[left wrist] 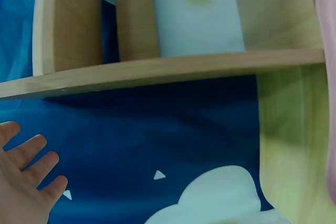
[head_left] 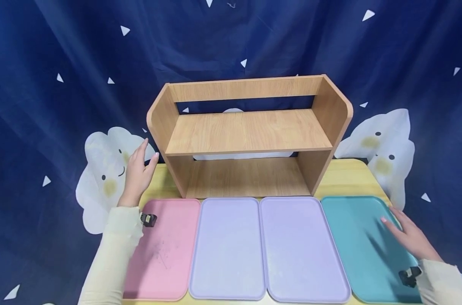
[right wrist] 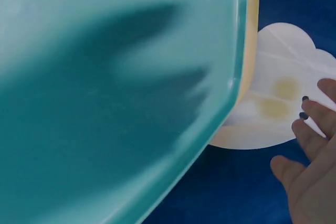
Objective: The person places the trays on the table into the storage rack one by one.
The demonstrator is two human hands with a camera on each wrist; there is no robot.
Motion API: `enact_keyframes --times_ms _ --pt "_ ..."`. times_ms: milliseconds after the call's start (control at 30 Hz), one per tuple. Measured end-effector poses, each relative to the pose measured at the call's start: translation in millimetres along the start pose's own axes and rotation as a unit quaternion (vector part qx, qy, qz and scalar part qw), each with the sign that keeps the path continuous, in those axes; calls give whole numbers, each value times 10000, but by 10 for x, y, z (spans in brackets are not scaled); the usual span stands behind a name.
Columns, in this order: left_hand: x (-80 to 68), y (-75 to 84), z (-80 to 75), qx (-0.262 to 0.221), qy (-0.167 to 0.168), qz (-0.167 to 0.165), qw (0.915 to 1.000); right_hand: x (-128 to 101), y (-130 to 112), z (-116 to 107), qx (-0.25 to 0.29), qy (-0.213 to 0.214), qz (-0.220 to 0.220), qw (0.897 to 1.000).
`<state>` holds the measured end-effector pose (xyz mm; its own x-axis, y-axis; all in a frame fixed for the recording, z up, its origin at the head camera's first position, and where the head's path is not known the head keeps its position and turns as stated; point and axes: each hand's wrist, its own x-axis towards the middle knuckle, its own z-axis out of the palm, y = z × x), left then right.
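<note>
A wooden two-level shelf [head_left: 250,131] stands at the back of a yellow table [head_left: 345,178]. Four trays lie side by side in front of it: a pink tray [head_left: 166,250], two lilac trays [head_left: 228,250] [head_left: 301,250] and a teal tray [head_left: 364,245]. My left hand [head_left: 137,171] is raised beside the shelf's left wall with straight fingers [left wrist: 26,166], holding nothing. Over the teal tray's right edge [right wrist: 231,93] my right hand [head_left: 408,233] hovers with its fingers [right wrist: 307,129] stretched flat; it holds nothing too. Both shelf levels are bare.
A dark blue curtain with white triangles hangs behind. White cloud cut-outs [head_left: 105,169] [head_left: 385,148] flank the shelf. The table's right edge runs close to the teal tray. Small black devices [head_left: 148,219] [head_left: 409,275] sit on both wrists.
</note>
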<state>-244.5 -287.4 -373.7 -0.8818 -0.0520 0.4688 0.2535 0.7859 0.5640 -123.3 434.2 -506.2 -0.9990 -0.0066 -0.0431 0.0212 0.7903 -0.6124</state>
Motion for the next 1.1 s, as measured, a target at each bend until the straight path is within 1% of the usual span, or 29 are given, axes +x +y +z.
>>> enact_keyframes --times_ms 167,233,300,433,533,633,700,767,900,967,1100 --pt "55 113 5 -367 -74 -106 9992 -55 84 -3 49 -81 248 9996" --pt "88 146 10 -660 -112 -258 9974 -70 106 -16 35 -80 358 9993" --pt "121 170 15 -989 -145 -498 9937 -80 124 -29 21 -109 510 9986" --pt "177 209 24 -1573 -186 -918 9831 -91 154 -34 -22 -120 938 9955" --pt "204 215 42 -1949 -243 -1075 9746 -113 194 -30 -87 -156 1216 9924" --pt "227 214 72 -2520 -293 -1172 9601 -148 237 -28 -130 -241 1403 9897" --pt "249 217 95 -2799 -322 -1227 9516 -170 261 -26 -153 -278 1488 9884" --pt "272 222 113 -2944 -336 -1252 9468 -183 275 -28 -126 -337 1551 9872" --pt "301 253 128 -3030 -324 -1287 9437 -186 288 -29 -48 -484 1641 9852" --pt "309 275 135 -3118 -254 -1309 9408 -183 293 -20 -4 -505 1723 9837" --pt "316 345 145 -3127 -73 -1401 9394 -194 326 11 120 -487 1923 9800"
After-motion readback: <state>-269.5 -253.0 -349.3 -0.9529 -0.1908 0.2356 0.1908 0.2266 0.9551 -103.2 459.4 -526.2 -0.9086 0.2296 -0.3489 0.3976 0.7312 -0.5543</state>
